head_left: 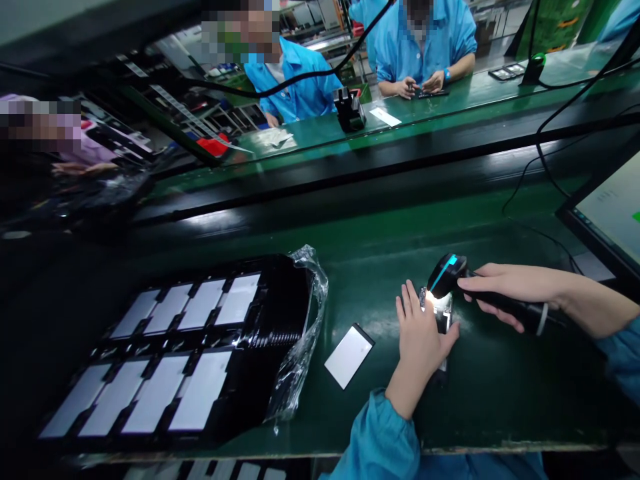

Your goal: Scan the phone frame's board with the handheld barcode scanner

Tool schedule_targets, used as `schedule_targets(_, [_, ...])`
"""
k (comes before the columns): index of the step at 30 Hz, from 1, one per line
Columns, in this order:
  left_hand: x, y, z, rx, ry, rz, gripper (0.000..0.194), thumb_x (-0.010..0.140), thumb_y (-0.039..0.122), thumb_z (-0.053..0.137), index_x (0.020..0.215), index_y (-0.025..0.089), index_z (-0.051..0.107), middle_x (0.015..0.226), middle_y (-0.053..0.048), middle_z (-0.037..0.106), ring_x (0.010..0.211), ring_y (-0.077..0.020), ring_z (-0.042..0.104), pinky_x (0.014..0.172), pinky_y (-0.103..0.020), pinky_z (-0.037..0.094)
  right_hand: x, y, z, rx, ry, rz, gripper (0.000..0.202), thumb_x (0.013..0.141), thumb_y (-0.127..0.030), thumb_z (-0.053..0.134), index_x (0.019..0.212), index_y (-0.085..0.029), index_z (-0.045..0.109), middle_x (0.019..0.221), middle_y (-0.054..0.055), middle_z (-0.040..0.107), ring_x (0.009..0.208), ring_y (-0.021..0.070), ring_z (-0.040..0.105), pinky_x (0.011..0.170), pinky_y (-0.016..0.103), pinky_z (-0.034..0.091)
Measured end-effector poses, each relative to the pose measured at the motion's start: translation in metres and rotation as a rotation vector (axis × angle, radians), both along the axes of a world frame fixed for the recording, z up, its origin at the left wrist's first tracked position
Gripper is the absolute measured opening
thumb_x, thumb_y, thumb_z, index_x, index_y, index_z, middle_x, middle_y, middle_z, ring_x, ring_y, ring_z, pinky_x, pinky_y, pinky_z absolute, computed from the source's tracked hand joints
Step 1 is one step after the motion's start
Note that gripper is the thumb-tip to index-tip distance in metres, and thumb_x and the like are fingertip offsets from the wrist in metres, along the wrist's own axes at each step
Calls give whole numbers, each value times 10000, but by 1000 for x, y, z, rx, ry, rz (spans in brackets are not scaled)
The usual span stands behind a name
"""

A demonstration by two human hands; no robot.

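Note:
A black handheld barcode scanner [445,277] with a blue stripe is gripped in my right hand [515,290], its handle running under the fingers. Bright light from its head falls on a small electronic device [444,320], like an opened phone body, lying on the green bench. My left hand [423,337] rests over this device with fingers stretched and thumb apart, partly covering it. To the left of that hand lies one flat white battery-like pack [350,357] with a dark end strip.
A black tray [273,313] with several white packs [200,390] in two rows fills the left, crumpled clear plastic [305,347] at its edge. A monitor [610,207] stands right. Cables hang above. Across the bench, people in blue [310,77] sit near a black holder [349,110].

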State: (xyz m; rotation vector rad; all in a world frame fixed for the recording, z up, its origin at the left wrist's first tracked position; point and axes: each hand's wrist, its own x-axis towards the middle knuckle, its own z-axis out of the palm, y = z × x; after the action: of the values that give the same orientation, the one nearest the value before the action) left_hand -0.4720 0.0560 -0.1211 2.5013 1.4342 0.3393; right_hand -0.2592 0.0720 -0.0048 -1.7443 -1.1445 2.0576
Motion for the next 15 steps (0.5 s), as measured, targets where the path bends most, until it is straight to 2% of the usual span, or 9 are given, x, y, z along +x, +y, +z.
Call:
schedule_targets(6, [-1, 0, -2, 16, -5, 1, 781, 801, 495, 670, 1387, 52, 405, 1579, -320, 183, 1486, -424, 162, 1174, -615, 240, -3, 11, -4, -34, 38, 0, 620, 786, -760, 585, 884, -148, 578, 597, -1, 531, 416, 124, 500, 362, 250, 468])
schedule_targets(15, [-1, 0, -2, -1, -14, 7, 797, 800, 499, 670, 1404, 59, 392, 1584, -319, 167, 1489, -419, 152, 1185, -607, 224, -3, 13, -8, -59, 67, -19, 646, 782, -772, 581, 884, -134, 589, 584, 2, 536, 419, 117, 497, 380, 244, 484])
